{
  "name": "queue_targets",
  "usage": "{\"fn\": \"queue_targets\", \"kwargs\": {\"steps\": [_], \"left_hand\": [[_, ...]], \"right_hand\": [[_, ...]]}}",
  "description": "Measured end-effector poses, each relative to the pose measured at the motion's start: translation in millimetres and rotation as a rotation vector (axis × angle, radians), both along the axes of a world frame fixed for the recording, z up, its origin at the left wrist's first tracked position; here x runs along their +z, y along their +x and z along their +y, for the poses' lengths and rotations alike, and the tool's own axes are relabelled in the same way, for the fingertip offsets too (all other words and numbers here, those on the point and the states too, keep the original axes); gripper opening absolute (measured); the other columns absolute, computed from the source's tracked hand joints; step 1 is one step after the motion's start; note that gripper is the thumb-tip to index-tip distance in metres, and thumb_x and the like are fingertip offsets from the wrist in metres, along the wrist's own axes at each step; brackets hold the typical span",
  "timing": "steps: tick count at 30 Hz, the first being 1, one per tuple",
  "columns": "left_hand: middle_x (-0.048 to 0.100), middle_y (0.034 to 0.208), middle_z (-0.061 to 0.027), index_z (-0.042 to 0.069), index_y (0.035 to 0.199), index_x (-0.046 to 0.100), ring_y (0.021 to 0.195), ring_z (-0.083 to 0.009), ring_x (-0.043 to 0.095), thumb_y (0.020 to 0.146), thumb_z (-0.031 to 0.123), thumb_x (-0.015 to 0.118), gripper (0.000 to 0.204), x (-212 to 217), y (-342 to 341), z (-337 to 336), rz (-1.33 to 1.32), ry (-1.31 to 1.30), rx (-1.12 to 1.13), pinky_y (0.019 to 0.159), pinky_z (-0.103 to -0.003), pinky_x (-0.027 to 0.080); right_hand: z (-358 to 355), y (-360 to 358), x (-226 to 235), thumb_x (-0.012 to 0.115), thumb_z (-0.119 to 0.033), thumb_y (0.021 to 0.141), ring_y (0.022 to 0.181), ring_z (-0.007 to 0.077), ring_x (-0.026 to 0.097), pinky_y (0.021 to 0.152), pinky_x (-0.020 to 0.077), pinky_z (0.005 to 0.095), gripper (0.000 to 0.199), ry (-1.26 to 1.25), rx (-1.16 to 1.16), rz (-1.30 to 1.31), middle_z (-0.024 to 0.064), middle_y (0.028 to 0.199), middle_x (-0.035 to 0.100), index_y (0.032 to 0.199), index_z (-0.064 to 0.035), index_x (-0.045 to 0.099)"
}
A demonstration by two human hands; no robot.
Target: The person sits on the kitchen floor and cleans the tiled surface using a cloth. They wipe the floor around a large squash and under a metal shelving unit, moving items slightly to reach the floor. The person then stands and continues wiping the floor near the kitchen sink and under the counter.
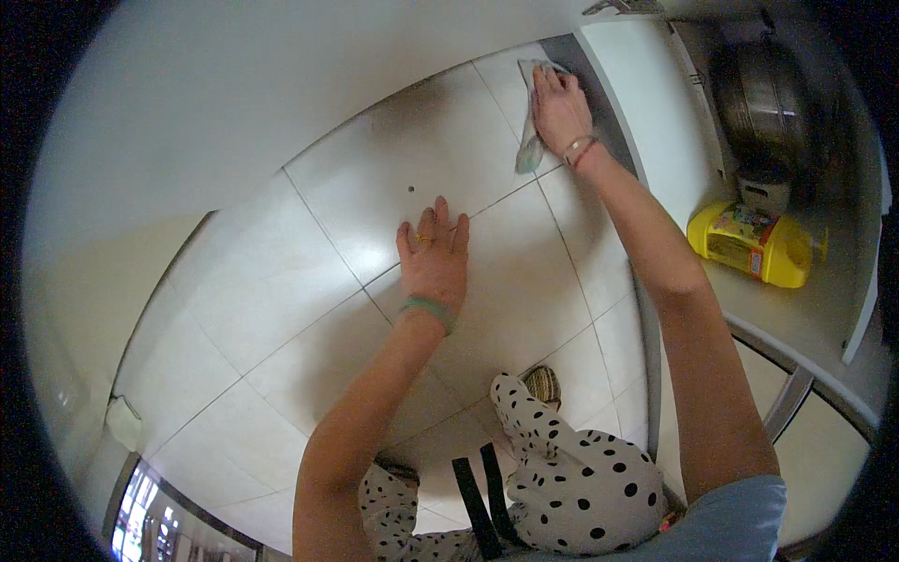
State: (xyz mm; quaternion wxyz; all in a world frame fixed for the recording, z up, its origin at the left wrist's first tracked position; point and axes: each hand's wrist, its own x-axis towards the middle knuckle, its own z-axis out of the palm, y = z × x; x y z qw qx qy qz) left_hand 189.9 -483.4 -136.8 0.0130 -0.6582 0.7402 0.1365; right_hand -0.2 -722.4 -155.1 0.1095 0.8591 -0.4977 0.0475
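My right hand (pixel 564 110) reaches to the far end of the floor and presses down on a greyish cloth (pixel 530 155). The cloth hangs out beyond the fingers on the left, lying on the pale floor tiles beside a grey cabinet base. My left hand (pixel 435 262) lies flat on the tiled floor (pixel 253 318), fingers spread, with nothing in it. A yellow ring and a green wristband show on that hand and wrist. Just past its fingertips is a small dark spot (pixel 411 189) on a tile.
On the right, an open cabinet holds a yellow plastic jug (pixel 754 245), a grey cup-like container (pixel 765 187) and a dark round metal vessel (pixel 763 89). A white wall (pixel 234 94) bounds the floor at the far left. My dotted trouser leg (pixel 590 487) and shoe (pixel 542 387) are below.
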Motion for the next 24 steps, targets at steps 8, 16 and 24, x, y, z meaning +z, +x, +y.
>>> {"fn": "queue_targets", "kwargs": {"steps": [8, 16, 24], "left_hand": [[0.031, 0.145, -0.0178, 0.018, 0.133, 0.046, 0.13, -0.0293, 0.036, 0.084, 0.026, 0.058, 0.051, 1.5, -2.2, 4.3, -0.028, 0.021, -0.01, 0.108, -0.054, 0.02], [0.028, 0.148, -0.0148, 0.019, 0.136, 0.042, 0.135, -0.0291, 0.028, 0.084, 0.031, 0.058, 0.055, 13.1, -5.9, -13.4, -0.021, 0.046, 0.048, 0.107, -0.056, 0.019], [0.025, 0.149, -0.0145, 0.018, 0.14, 0.035, 0.138, -0.0313, 0.023, 0.082, 0.036, 0.061, 0.066, 8.9, 2.2, -24.1, -0.125, 0.055, 0.014, 0.107, -0.056, 0.018]], "right_hand": [[-46.3, 67.1, 29.4, 0.046, -0.015, 0.083, 0.103, 0.036, 0.056, 0.098, 0.0363, 0.0383, 0.036, 0.337, -0.114, 0.347, 0.0195, 0.111, 0.062, 0.11, 0.0034, 0.059], [34.7, 3.5, 20.6, 0.049, -0.019, 0.088, 0.107, 0.037, 0.051, 0.088, 0.0451, 0.0418, 0.038, 0.275, -0.267, 0.011, 0.0188, 0.106, 0.061, 0.117, 0.0054, 0.049], [20.7, -7.4, 0.9, 0.053, -0.026, 0.088, 0.106, 0.0349, 0.049, 0.09, 0.0435, 0.0429, 0.041, 0.016, 0.017, -0.124, 0.0188, 0.111, 0.059, 0.116, 0.0039, 0.05]]}}
